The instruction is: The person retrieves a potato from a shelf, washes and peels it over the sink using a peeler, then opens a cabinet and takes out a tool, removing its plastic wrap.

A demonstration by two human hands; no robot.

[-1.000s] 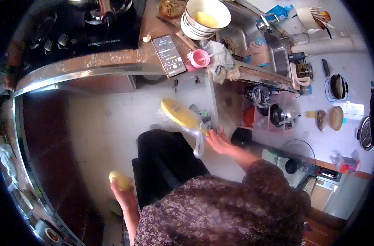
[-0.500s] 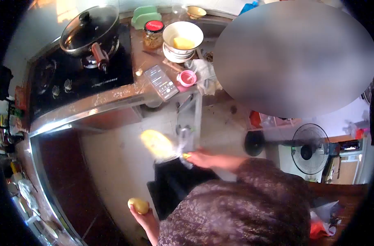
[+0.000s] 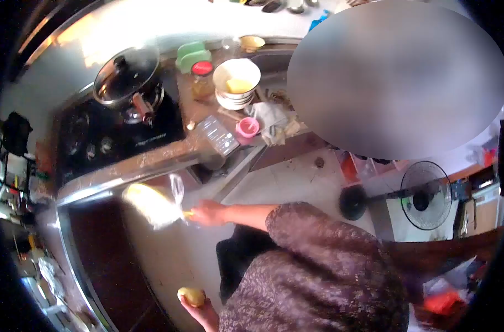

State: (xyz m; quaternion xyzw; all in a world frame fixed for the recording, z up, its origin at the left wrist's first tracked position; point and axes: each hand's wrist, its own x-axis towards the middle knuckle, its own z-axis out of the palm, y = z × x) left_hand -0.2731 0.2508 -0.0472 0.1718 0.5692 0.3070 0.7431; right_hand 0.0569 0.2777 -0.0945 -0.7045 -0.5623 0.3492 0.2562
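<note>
In the head view my left hand point(image 3: 206, 316) is low in the picture, its fingers wrapped round a smooth, yellow-tan potato point(image 3: 191, 296). My right hand point(image 3: 207, 213) reaches across the floor gap toward the counter front. Gripped in it is a clear plastic bag point(image 3: 171, 207) with a large yellow oval thing point(image 3: 147, 200) at its far end; motion blurs it, and I cannot make out its kind. Something small and yellow shows at the fingers. Both hands are in the air, below the counter edge.
A lidded pan point(image 3: 124, 80) stands on the black stove point(image 3: 80, 157). On the counter are stacked bowls point(image 3: 236, 83) with a yellow piece on top, a red-lidded jar point(image 3: 202, 80), a phone point(image 3: 217, 135), a pink cup point(image 3: 247, 127) and a cloth point(image 3: 271, 119). A fan point(image 3: 426, 195) stands right.
My right hand has swung left with the bag and yellow thing, toward the counter front. My left hand still holds the potato, slightly lower in the picture. The view has tilted.
</note>
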